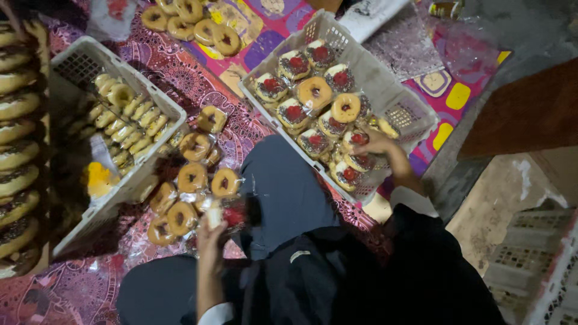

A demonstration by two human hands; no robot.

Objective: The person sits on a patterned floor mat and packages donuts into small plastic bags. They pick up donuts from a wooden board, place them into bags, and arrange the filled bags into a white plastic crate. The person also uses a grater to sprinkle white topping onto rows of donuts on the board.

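The right hand [378,143] is reached out towards two o'clock and laid inside a white plastic basket [402,102], its fingers closed on a wrapped pastry with a red topping [359,139] near the basket's nearer corner; whether the pastry is lifted or merely pressed into place cannot be told. The left hand [212,227] is held low at about ten o'clock, clenched around another wrapped red-topped pastry [232,215], just beside a loose heap of wrapped ring doughnuts [192,177] lying on the patterned floor mat [180,72].

The basket is already packed with wrapped doughnuts and red-topped pastries in close rows; a second white basket [78,66] of small pale rolls stands at ten o'clock, and unwrapped glazed doughnuts [192,24] lie at twelve o'clock.

It is judged that the step is best done by light handling at the wrapper's edges, so that the topping is not crushed; each piece should be set flat, touching its neighbours, with remaining gaps filled before a further layer is begun.
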